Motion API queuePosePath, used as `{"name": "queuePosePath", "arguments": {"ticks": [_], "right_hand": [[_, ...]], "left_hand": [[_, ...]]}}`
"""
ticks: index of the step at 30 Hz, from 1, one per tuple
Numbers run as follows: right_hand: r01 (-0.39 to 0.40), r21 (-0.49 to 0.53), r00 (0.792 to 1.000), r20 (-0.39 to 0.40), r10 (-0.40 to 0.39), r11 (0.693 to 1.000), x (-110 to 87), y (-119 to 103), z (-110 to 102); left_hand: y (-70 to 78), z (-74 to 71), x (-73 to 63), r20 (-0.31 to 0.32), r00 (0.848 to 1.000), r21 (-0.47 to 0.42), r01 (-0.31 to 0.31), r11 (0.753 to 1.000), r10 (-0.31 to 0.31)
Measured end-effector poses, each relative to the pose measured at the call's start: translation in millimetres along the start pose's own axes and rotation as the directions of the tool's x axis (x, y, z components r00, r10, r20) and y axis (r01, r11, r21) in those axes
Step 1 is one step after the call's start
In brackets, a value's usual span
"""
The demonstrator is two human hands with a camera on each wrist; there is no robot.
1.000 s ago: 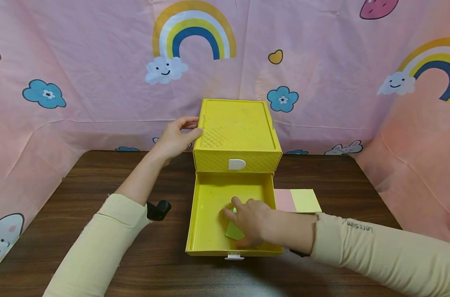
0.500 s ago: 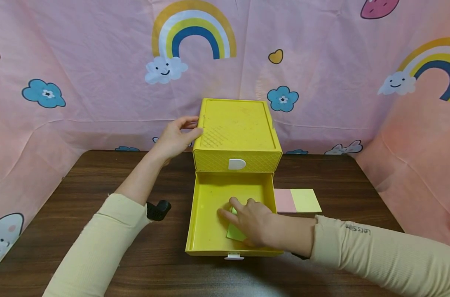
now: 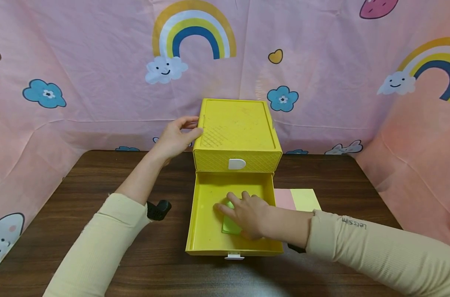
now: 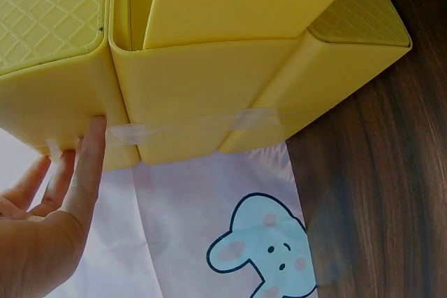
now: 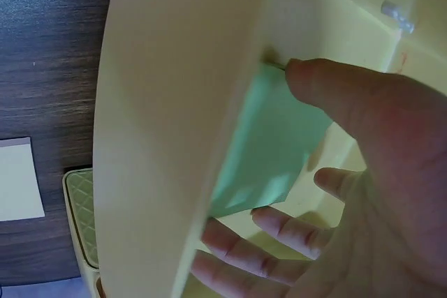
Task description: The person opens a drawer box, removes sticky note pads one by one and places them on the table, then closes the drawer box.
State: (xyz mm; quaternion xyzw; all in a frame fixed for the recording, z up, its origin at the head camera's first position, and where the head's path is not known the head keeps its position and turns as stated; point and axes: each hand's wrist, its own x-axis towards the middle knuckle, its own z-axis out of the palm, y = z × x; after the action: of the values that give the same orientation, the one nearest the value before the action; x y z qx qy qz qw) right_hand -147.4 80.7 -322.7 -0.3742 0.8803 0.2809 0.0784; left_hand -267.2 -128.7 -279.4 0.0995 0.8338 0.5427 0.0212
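A yellow drawer unit (image 3: 240, 123) stands on the table, its top drawer closed and the drawer (image 3: 206, 222) beneath pulled out. Inside the pulled-out drawer lies a green sticky note pad (image 3: 230, 225). My right hand (image 3: 252, 216) reaches in over it; in the right wrist view the thumb is at one edge of the green pad (image 5: 272, 144) and fingertips at the opposite edge. My left hand (image 3: 174, 138) rests against the unit's upper left side, straight fingers (image 4: 91, 151) touching the wall. Pink sticky notes (image 3: 283, 199) and yellow sticky notes (image 3: 303, 199) lie right of the drawer.
The dark wood table (image 3: 143, 255) holds the unit. A pink patterned cloth (image 3: 117, 103) hangs behind and at both sides. Another tier (image 4: 363, 19) of the unit shows below the pulled-out drawer in the left wrist view. The open drawer's front wall carries a white handle (image 3: 234, 256).
My right hand has shifted slightly left and away from me inside the drawer, and the green sticky note pad has moved the same way. The left hand has stayed in place.
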Motion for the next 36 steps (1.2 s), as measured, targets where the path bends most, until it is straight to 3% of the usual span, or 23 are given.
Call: {"name": "queuePosePath", "arguments": {"ticks": [5, 14, 20, 36], "right_hand": [[-0.009, 0.016, 1.0, 0.007, 0.009, 1.0, 0.3, 2, 1], [-0.013, -0.071, 0.999, -0.034, 0.011, 0.997, -2.1, -1, 7], [0.014, -0.081, 0.998, -0.063, -0.019, 0.997, -1.5, 2, 7], [0.056, -0.008, 0.997, -0.05, -0.056, 0.998, -5.2, 15, -7]], "left_hand": [[0.3, 0.5, 0.4, 0.01, 1.0, -0.02, 0.008, 1.0, -0.008], [0.6, 0.3, 0.5, 0.004, 1.0, 0.014, -0.005, 1.0, 0.005], [0.6, 1.0, 1.2, 0.012, 1.0, -0.031, 0.004, 1.0, -0.003], [0.0, -0.2, 0.2, 0.012, 1.0, -0.029, 0.005, 1.0, -0.005]]}}
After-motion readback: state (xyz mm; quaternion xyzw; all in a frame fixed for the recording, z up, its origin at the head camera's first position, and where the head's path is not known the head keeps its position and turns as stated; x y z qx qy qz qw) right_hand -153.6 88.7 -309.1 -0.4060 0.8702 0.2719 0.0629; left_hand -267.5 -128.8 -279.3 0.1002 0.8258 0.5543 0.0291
